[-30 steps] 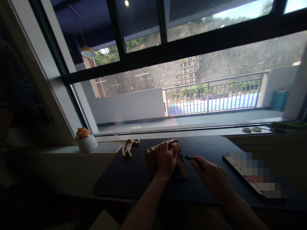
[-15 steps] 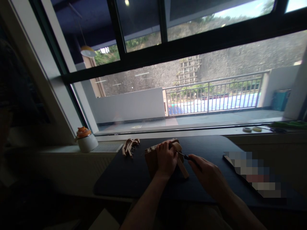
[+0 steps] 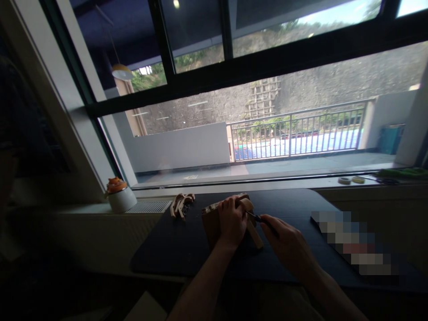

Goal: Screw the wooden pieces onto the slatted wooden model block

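Observation:
Fingers curled over its top, my left hand [image 3: 231, 219] presses on a brown block-like box [image 3: 210, 223] that stands on the dark table. A pale curved wooden piece [image 3: 246, 204] lies against the box's right side at my left fingertips, and a straight wooden strip [image 3: 256, 237] slants down toward me below it. My right hand [image 3: 282, 235] is closed around the dark handle of a screwdriver [image 3: 257, 217]. The thin metal shaft points left at the wooden pieces beside my left hand. Its tip is hidden in shadow.
Several curved wooden pieces [image 3: 182, 206] with small dark screws lie at the back left of the table [image 3: 167, 254]. A blurred-out flat item [image 3: 354, 245] rests at the right. On the sill stand a white pot [image 3: 122, 199] and tape rolls [image 3: 344, 180].
My right hand and the screwdriver have shifted slightly left, toward the wooden pieces. My left hand and the box stay in place.

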Demonstrator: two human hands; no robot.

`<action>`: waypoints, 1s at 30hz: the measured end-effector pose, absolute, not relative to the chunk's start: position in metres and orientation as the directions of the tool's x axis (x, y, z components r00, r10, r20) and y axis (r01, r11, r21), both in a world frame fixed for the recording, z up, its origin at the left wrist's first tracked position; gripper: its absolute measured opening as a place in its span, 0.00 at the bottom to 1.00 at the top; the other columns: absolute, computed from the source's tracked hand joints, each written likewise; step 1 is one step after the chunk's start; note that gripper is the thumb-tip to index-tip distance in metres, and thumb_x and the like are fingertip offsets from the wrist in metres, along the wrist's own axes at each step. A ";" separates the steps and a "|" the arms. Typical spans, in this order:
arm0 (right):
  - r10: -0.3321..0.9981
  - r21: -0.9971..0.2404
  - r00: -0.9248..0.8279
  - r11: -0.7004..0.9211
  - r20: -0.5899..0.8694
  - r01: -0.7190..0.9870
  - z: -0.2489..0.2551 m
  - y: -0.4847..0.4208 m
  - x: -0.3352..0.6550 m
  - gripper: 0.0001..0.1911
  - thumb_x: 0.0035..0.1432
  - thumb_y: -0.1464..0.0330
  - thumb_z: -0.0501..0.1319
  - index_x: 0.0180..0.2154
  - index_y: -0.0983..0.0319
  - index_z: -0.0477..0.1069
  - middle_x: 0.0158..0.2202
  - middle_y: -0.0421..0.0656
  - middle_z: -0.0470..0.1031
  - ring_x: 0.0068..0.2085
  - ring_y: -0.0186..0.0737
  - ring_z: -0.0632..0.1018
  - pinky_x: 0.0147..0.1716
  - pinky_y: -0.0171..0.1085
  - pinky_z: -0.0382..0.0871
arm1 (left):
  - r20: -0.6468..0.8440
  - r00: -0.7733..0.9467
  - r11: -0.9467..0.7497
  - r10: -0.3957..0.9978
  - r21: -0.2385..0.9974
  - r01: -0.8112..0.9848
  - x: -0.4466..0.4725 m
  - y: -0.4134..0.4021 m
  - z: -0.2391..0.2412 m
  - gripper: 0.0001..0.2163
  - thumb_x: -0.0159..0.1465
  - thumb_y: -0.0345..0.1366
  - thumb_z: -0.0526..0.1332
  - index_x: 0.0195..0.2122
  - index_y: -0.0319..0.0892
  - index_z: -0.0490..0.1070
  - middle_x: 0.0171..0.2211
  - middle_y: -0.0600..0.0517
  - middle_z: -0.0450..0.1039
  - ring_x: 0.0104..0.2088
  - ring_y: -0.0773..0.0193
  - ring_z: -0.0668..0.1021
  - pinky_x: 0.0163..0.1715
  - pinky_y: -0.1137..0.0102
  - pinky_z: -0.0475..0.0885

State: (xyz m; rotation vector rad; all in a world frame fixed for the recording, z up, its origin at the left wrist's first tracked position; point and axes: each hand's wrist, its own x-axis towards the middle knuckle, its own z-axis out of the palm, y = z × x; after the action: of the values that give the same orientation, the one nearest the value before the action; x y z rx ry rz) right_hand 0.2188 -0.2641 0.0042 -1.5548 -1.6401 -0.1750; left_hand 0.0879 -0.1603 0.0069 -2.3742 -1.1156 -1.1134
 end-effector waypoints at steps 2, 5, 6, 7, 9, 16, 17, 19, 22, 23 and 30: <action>0.748 -0.403 0.120 0.209 0.653 0.891 0.003 -0.263 0.220 0.14 0.64 0.64 0.50 0.46 0.58 0.69 0.44 0.44 0.78 0.41 0.43 0.79 0.35 0.38 0.72 | 0.747 0.406 -0.658 0.527 0.057 0.750 0.088 -0.160 0.007 0.11 0.58 0.32 0.63 0.43 0.45 0.70 0.51 0.49 0.64 0.50 0.53 0.66 0.52 0.55 0.59; 0.732 -0.332 0.111 0.164 0.673 0.929 0.000 -0.264 0.222 0.14 0.64 0.63 0.49 0.47 0.57 0.68 0.44 0.42 0.78 0.38 0.43 0.80 0.30 0.37 0.71 | 0.746 0.405 -0.661 0.529 0.062 0.748 0.087 -0.159 0.007 0.10 0.58 0.32 0.63 0.41 0.46 0.71 0.51 0.50 0.64 0.51 0.54 0.66 0.52 0.55 0.59; 0.729 -0.306 0.109 0.143 0.675 0.941 0.000 -0.265 0.222 0.14 0.64 0.63 0.49 0.47 0.57 0.68 0.43 0.42 0.78 0.36 0.42 0.80 0.28 0.37 0.70 | 0.747 0.403 -0.662 0.529 0.065 0.747 0.087 -0.159 0.006 0.09 0.58 0.32 0.63 0.41 0.46 0.71 0.51 0.50 0.64 0.51 0.54 0.66 0.53 0.55 0.59; 0.730 -0.280 0.104 0.123 0.675 0.952 -0.001 -0.266 0.223 0.14 0.65 0.63 0.48 0.46 0.57 0.68 0.43 0.42 0.78 0.35 0.42 0.80 0.26 0.37 0.69 | 0.748 0.402 -0.662 0.528 0.066 0.746 0.087 -0.159 0.006 0.09 0.58 0.32 0.63 0.41 0.46 0.71 0.51 0.50 0.64 0.51 0.54 0.66 0.53 0.55 0.59; 0.742 -0.234 0.085 0.099 0.665 0.967 -0.002 -0.268 0.223 0.14 0.65 0.63 0.48 0.46 0.57 0.68 0.41 0.42 0.78 0.32 0.41 0.80 0.24 0.36 0.68 | 0.750 0.400 -0.663 0.527 0.067 0.746 0.087 -0.159 0.006 0.09 0.58 0.32 0.63 0.40 0.46 0.71 0.51 0.50 0.64 0.51 0.53 0.66 0.53 0.55 0.58; 0.763 -0.210 0.044 0.122 0.644 0.970 -0.006 -0.269 0.223 0.13 0.61 0.69 0.50 0.48 0.57 0.62 0.43 0.41 0.77 0.34 0.41 0.80 0.25 0.36 0.68 | 0.750 0.409 -0.670 0.520 0.061 0.740 0.087 -0.160 0.006 0.10 0.58 0.32 0.63 0.41 0.46 0.71 0.51 0.50 0.64 0.51 0.53 0.66 0.52 0.55 0.59; 0.762 -0.214 0.046 0.123 0.646 0.969 -0.007 -0.268 0.224 0.12 0.62 0.69 0.50 0.47 0.57 0.62 0.43 0.41 0.77 0.34 0.41 0.80 0.25 0.36 0.67 | 0.748 0.412 -0.670 0.521 0.060 0.740 0.087 -0.159 0.006 0.10 0.58 0.33 0.63 0.41 0.46 0.71 0.51 0.50 0.64 0.51 0.53 0.66 0.52 0.55 0.59; 0.761 -0.210 0.044 0.123 0.647 0.970 -0.005 -0.267 0.224 0.11 0.62 0.69 0.49 0.46 0.57 0.63 0.42 0.42 0.77 0.34 0.41 0.80 0.24 0.36 0.66 | 0.747 0.411 -0.667 0.522 0.058 0.742 0.087 -0.159 0.007 0.09 0.58 0.32 0.63 0.40 0.46 0.71 0.51 0.50 0.64 0.51 0.53 0.66 0.52 0.55 0.59; 0.772 -0.208 0.051 0.107 0.634 0.972 -0.002 -0.267 0.223 0.10 0.62 0.68 0.49 0.45 0.57 0.64 0.40 0.42 0.78 0.33 0.42 0.80 0.24 0.36 0.65 | 0.749 0.408 -0.664 0.522 0.058 0.745 0.087 -0.159 0.007 0.08 0.58 0.32 0.62 0.40 0.46 0.71 0.51 0.50 0.64 0.51 0.53 0.66 0.52 0.55 0.59; 0.780 -0.214 0.061 0.094 0.623 0.972 0.000 -0.267 0.223 0.10 0.62 0.68 0.49 0.45 0.57 0.64 0.38 0.41 0.79 0.32 0.42 0.80 0.24 0.36 0.65 | 0.749 0.408 -0.666 0.522 0.058 0.744 0.087 -0.159 0.007 0.08 0.58 0.32 0.62 0.40 0.46 0.72 0.51 0.50 0.64 0.51 0.53 0.66 0.52 0.55 0.59; 0.815 -0.227 0.121 0.013 0.567 0.974 0.005 -0.268 0.221 0.12 0.64 0.62 0.48 0.43 0.57 0.66 0.26 0.38 0.79 0.27 0.44 0.80 0.22 0.36 0.60 | 0.750 0.413 -0.670 0.518 0.056 0.740 0.087 -0.160 0.007 0.07 0.59 0.32 0.61 0.39 0.46 0.72 0.51 0.49 0.64 0.51 0.52 0.66 0.52 0.54 0.59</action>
State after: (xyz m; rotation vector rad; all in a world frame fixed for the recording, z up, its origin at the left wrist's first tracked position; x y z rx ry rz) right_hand 0.2215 -0.2682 0.0048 -1.8364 -1.7284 -0.3614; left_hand 0.0872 -0.1598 0.0072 -2.3871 -1.0948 -1.1148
